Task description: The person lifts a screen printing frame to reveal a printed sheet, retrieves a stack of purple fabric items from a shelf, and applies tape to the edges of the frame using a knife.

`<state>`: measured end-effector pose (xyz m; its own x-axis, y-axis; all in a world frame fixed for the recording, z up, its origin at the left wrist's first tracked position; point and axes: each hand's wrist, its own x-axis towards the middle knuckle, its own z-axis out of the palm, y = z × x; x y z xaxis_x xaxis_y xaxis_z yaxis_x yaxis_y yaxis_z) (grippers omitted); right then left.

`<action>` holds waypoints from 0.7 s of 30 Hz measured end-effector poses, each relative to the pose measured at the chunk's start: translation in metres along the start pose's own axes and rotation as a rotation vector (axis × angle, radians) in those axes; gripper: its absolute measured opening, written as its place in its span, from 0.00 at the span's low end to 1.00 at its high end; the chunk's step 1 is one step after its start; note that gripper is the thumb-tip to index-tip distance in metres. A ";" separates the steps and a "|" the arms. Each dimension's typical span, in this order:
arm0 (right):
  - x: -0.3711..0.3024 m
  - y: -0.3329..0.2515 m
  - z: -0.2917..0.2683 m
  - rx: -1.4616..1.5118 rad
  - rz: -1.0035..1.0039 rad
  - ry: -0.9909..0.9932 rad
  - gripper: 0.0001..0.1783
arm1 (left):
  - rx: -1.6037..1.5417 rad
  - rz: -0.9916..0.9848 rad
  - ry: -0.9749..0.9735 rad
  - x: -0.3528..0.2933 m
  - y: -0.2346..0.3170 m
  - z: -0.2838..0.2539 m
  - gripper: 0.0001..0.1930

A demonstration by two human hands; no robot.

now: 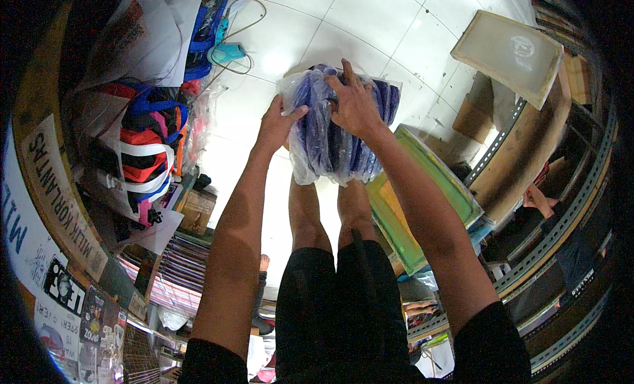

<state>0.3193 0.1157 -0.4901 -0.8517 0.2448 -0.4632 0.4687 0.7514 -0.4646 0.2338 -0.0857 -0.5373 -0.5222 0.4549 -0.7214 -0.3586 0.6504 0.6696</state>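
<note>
- Left hand [281, 123]: clamped on the 9 o'clock edge of the plastic-wrapped blue bundle [323, 146]; right hand [356, 106] on top at 1 o'clock, fingers spread, grip unclear to us.
- Bundle: 12 o'clock, beyond our legs [307, 215]. Probably light, soft, slippery; we'd grasp both sides, not loose film.
- Green frame [393, 215]: 4 o'clock from bundle.
- White tiled floor [356, 21]: 12 o'clock, farthest.

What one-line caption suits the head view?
Left hand and right hand on a plastic-wrapped blue-purple bundle, white floor tiles beyond, green frame at right.
</note>
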 end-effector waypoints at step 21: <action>-0.045 -0.001 0.002 0.215 0.054 0.389 0.30 | 0.351 0.183 0.480 -0.057 0.020 0.032 0.26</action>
<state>0.3577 0.1027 -0.4695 -0.8302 0.5234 -0.1919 0.5179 0.5968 -0.6128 0.2811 -0.0793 -0.4890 -0.8699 0.3066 -0.3863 0.0026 0.7862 0.6180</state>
